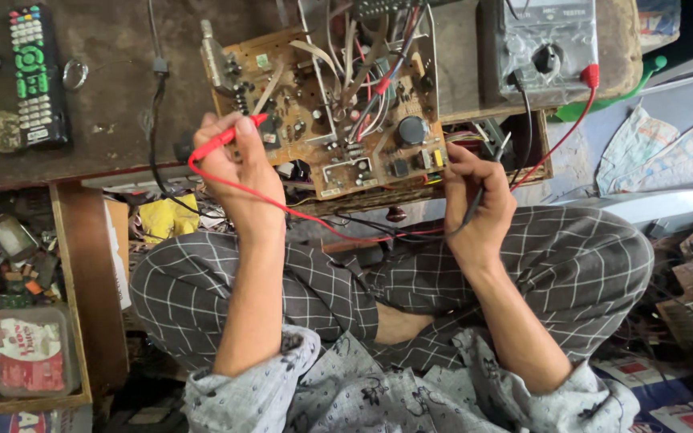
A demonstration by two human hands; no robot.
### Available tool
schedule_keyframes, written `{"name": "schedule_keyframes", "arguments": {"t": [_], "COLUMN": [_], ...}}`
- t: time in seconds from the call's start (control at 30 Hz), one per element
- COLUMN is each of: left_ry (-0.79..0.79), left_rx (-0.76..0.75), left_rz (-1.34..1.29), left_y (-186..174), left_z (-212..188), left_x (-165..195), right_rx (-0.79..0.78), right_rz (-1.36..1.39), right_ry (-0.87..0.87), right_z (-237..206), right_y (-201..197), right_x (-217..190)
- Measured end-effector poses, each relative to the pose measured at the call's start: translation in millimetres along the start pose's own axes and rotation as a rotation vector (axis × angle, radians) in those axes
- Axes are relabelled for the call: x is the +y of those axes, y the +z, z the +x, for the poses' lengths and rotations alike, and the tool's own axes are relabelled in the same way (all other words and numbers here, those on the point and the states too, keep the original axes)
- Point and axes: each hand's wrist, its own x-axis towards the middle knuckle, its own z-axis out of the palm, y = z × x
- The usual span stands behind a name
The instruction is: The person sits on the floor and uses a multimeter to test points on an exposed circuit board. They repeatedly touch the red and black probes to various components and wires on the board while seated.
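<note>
Head view: at centre frame the left hand (238,164) is closed around a red probe (222,143) and the right hand (475,192) around a black probe (481,188), both at the stiff, fragile-looking board (326,112), probably best gripped by its edges.

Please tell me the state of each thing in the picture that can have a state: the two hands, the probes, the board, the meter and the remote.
left hand: closed around the red probe
red probe: held, tip at the circuit board
right hand: closed around the black probe
black probe: held, tip near the board's edge
circuit board: bare, tilted on the bench edge
multimeter: both leads plugged in
remote control: lying flat, untouched
</note>
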Motion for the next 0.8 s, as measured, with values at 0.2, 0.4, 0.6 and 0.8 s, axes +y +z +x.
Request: {"name": "schedule_keyframes", "arguments": {"t": [0.2, 0.4, 0.6, 0.8], "left_ry": [-0.109, -0.094, -0.291, -0.282], "left_rx": [-0.008, 0.026, 0.031, 0.114], "left_rz": [0.044, 0.052, -0.200, -0.518], "left_y": [12.5, 15.6, 12.4, -2.1], "left_z": [14.9, 21.8, 25.8, 10.9], "left_x": [-0.7, -1.4, -1.6, 6.2], "right_rx": [-0.031, -0.032, -0.034, -0.063], "right_rz": [-0.089, -0.146, -0.045, 0.164], "right_ry": [0.002, 0.044, 0.072, 0.085], "right_z": [4.4, 3.4, -2.2, -10.3], "right_y": [-6.1, -18.9, -34.5, -48.0], "right_x": [-1.5, -3.5, 6.7, 14.7]}}
